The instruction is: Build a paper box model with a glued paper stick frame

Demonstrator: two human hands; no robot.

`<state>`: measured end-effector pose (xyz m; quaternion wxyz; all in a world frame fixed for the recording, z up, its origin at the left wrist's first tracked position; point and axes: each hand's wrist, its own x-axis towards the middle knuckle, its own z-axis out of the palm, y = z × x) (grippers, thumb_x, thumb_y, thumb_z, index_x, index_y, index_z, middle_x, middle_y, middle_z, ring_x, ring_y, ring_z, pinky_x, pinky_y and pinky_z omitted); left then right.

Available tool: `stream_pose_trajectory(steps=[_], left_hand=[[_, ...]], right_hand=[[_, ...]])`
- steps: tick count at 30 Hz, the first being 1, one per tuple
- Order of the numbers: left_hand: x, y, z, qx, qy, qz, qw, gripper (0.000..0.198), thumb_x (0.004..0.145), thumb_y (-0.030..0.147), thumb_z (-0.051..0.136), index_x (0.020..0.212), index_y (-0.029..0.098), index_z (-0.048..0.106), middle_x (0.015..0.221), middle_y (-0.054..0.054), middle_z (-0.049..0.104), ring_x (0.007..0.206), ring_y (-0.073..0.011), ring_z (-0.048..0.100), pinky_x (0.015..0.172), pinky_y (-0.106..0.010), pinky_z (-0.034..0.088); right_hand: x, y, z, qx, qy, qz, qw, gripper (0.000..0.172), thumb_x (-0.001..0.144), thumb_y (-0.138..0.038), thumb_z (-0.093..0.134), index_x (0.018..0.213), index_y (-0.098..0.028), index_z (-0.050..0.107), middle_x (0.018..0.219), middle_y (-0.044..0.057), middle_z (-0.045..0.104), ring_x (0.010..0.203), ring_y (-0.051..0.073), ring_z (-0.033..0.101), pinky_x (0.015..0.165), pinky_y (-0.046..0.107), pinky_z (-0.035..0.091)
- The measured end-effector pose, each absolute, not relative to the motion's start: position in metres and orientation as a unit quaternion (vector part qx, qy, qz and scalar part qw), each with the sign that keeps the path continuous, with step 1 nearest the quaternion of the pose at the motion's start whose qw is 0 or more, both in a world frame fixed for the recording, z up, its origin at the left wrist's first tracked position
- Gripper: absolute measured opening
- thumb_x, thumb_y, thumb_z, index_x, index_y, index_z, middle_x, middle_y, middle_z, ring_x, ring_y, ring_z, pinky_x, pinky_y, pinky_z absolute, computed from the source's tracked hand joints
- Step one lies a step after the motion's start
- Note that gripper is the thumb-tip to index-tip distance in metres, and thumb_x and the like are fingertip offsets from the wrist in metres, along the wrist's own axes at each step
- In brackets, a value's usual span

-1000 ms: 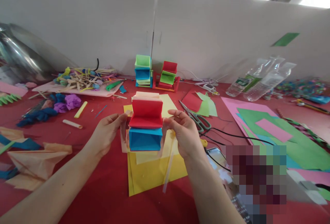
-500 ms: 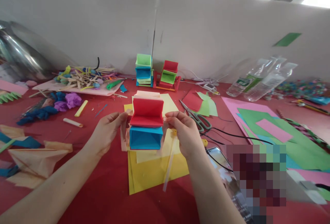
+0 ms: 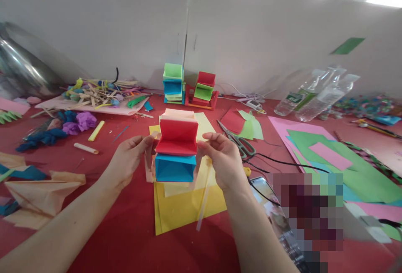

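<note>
A folded paper wheel [image 3: 176, 168] with red, blue and peach box-shaped sections stands upright between my hands on a pale peach paper frame. My left hand [image 3: 129, 158] pinches its left side, thumb and fingers closed at the frame's upper end. On the opposite side, my right hand [image 3: 220, 158] pinches the right end at about the same height. Yellow paper sheets [image 3: 188, 214] lie beneath the wheel, with a narrow translucent strip [image 3: 203, 206] on top of them. Whatever passes through the wheel's middle is hidden by fingers and paper.
Two similar paper wheels, one green and blue [image 3: 173, 85], one red and green [image 3: 204, 91], stand by the wall. Scissors [image 3: 243, 144], a phone [image 3: 279, 218] and cables lie right. Plastic bottles [image 3: 326, 99] lean farther back. Sticks [image 3: 97, 95] and crepe paper [image 3: 83, 122] are left.
The whole view has shifted slightly. Both hands keep their places at the wheel's sides, and the right fingers have moved a little. The wheel's red and blue sections look about the same.
</note>
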<state>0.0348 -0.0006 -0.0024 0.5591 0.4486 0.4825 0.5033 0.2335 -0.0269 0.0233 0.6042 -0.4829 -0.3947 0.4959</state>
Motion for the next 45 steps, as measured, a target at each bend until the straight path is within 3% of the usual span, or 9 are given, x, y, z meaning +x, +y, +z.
stream_pose_trajectory(steps=[10,40,45], left_hand=[[0.0314,0.0013,-0.0054,0.452,0.479,0.496,0.567,0.031,0.065,0.043,0.068,0.081,0.016,0.068,0.064,-0.003,0.068,0.06,-0.0166,0.059,0.06,-0.026,0.043],[0.028,0.0046,-0.0075,0.459,0.484,0.503,0.55,0.035,0.067,0.047,0.066,0.083,0.017,0.068,0.069,-0.003,0.068,0.062,-0.0168,0.059,0.058,-0.025,0.043],[0.028,0.006,-0.008,0.461,0.483,0.514,0.539,0.031,0.066,0.048,0.067,0.072,0.017,0.067,0.06,-0.001,0.063,0.057,-0.0152,0.056,0.057,-0.025,0.042]], right_hand=[[0.2312,-0.0268,0.0214,-0.479,-0.362,0.507,0.618,0.029,0.06,-0.023,0.069,0.081,-0.02,0.05,0.053,-0.006,0.057,0.039,0.01,0.051,0.038,0.023,0.037],[0.23,-0.0252,0.0197,-0.477,-0.387,0.494,0.615,0.025,0.063,-0.023,0.069,0.079,-0.019,0.049,0.051,-0.007,0.056,0.047,0.009,0.053,0.051,0.023,0.037],[0.2306,-0.0238,0.0179,-0.494,-0.402,0.487,0.598,0.026,0.064,-0.028,0.069,0.079,-0.019,0.05,0.055,-0.005,0.059,0.05,0.01,0.054,0.054,0.025,0.039]])
